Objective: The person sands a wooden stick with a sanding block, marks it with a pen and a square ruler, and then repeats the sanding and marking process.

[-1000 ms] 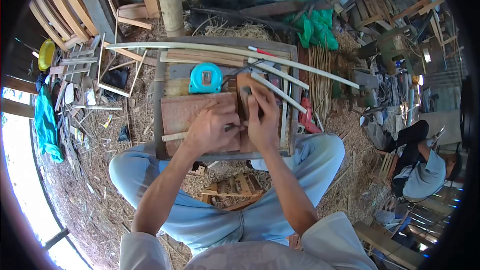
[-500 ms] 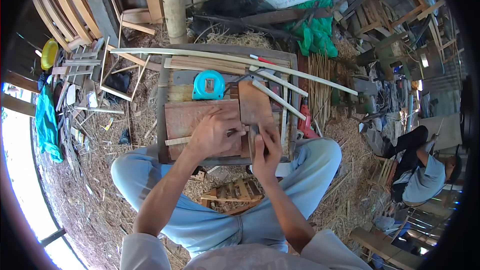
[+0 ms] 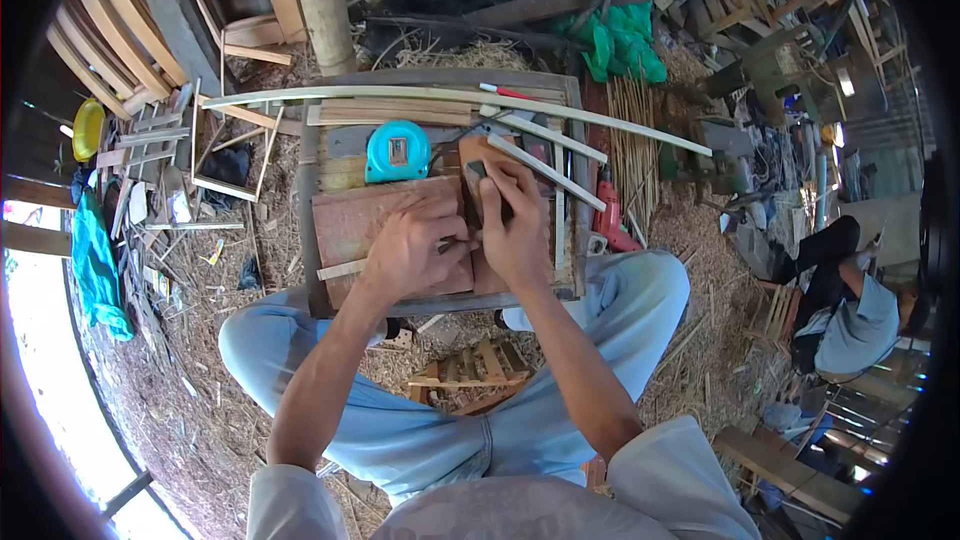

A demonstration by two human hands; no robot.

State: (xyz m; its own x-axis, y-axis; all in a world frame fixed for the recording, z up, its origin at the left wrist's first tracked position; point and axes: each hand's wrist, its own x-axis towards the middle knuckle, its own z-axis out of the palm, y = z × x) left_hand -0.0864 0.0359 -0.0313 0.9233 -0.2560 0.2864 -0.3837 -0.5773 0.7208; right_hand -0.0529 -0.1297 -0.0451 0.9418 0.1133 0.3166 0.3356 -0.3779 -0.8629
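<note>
curled nearly closed, the left hand (image 3: 400,248) seems to pinch a thin strip (image 3: 343,269) near the table's (image 3: 308,180) near edge. it looks light, stiff, snappable, best held close to the dark block (image 3: 478,178) the right hand (image 3: 514,236) grasps; sticks (image 3: 548,174) crowd the far side.

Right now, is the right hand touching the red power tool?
Apart: the head view shows the table's edge between the right hand and the red power tool.
</note>
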